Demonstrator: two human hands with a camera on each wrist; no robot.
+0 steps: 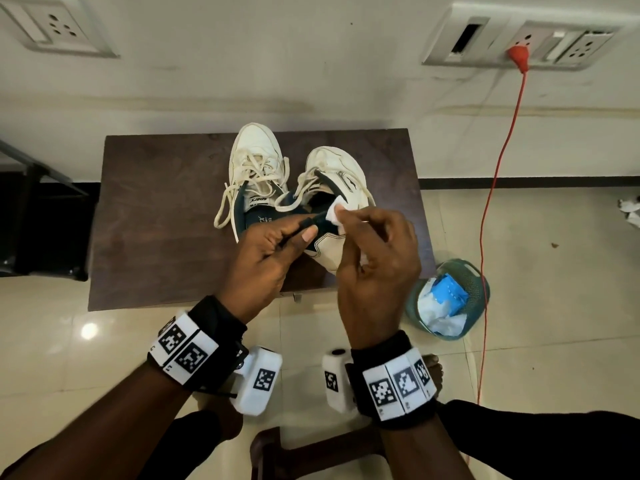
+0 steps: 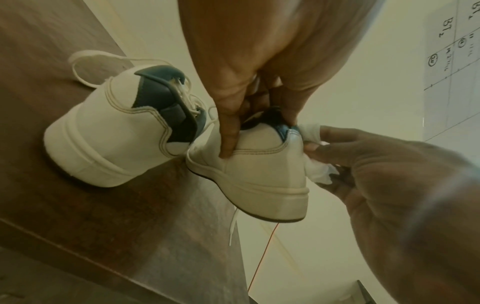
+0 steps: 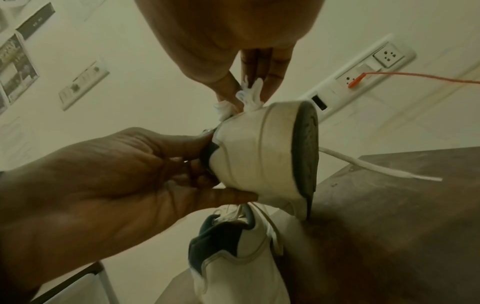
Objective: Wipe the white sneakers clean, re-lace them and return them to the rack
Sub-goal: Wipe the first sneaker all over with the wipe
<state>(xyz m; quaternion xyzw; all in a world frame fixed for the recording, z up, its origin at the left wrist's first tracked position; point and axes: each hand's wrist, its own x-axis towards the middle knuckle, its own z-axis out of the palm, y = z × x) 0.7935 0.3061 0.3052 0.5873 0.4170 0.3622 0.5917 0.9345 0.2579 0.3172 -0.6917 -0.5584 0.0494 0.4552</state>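
Observation:
Two white sneakers with dark blue collars stand on a dark wooden table point(image 1: 156, 216). The left sneaker point(image 1: 254, 157) lies flat, laces loose. The right sneaker point(image 1: 337, 174) is tipped up at the heel point(image 2: 262, 176), and my left hand point(image 1: 277, 247) grips its heel collar, thumb on the outer side point(image 2: 228, 142). My right hand point(image 1: 374, 247) pinches a crumpled white wipe point(image 1: 335, 213) against the top of that heel; the same wipe point(image 3: 249, 96) shows in the right wrist view, above the heel point(image 3: 259, 156). A lace end point(image 3: 389, 170) hangs loose.
A teal basket point(image 1: 479, 289) with blue and white wipes stands on the floor, right of the table. A red cable point(image 1: 498, 161) runs from a wall socket point(image 1: 519, 46) down to the floor. A dark frame point(image 1: 38, 216) stands at the left. A stool point(image 1: 277, 452) is near my feet.

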